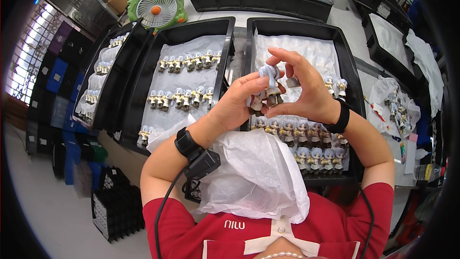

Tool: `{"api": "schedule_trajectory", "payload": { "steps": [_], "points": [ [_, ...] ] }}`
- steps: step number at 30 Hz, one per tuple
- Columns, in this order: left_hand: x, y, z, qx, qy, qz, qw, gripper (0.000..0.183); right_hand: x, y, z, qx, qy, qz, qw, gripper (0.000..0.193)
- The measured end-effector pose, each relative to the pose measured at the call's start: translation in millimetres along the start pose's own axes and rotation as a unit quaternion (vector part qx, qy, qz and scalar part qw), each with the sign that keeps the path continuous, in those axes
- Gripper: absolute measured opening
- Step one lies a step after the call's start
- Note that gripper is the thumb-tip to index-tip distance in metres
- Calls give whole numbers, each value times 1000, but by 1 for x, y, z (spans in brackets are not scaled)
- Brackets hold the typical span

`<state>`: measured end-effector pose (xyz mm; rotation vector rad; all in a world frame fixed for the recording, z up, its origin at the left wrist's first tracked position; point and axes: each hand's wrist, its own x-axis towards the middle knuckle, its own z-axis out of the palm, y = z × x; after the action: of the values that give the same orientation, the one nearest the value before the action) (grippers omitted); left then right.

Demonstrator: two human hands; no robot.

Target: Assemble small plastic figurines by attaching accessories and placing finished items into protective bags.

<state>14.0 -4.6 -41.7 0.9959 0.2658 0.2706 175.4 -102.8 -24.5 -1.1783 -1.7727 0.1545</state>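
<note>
A small figurine [272, 85] with pale blue-grey hair, a white outfit and dark boots is gripped upright in my left hand [232, 100], thumb across it. A second figurine [257, 104] shows just below, against the same hand's fingers; how it is held is partly hidden. My right hand [309, 88] curves around the first figurine's right side, its thumb near the boots and its index finger above the head. A small grey piece [292, 82] sits inside its curled fingers, apparently held there. Both hands are over the right black tray [354, 74].
Figurines [302, 132] stand in rows in the right tray. The left tray [155, 48] holds more rows on white paper. White tissue [254, 172] covers my lap. A green fan [155, 9] stands behind. Loose figurines [397, 105] lie on wrapping at right, near a box cutter [377, 111].
</note>
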Motion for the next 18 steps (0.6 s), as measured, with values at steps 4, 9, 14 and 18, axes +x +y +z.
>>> {"api": "schedule_trajectory", "payload": {
  "steps": [4,9,14,18],
  "points": [
    [-2,1,-6,-35,-45,-8,998,54,-4,6,-3,92,17,75,993,73],
    [-1,4,-9,-49,-63,9,997,63,-5,24,-4,251,-22,304,919,34],
    [1,2,-10,-58,-59,18,996,60,-15,42,8,-11,-1,185,983,34],
    [1,0,-12,6,14,-5,1000,51,-3,16,0,94,39,158,982,50]
  ]
}}
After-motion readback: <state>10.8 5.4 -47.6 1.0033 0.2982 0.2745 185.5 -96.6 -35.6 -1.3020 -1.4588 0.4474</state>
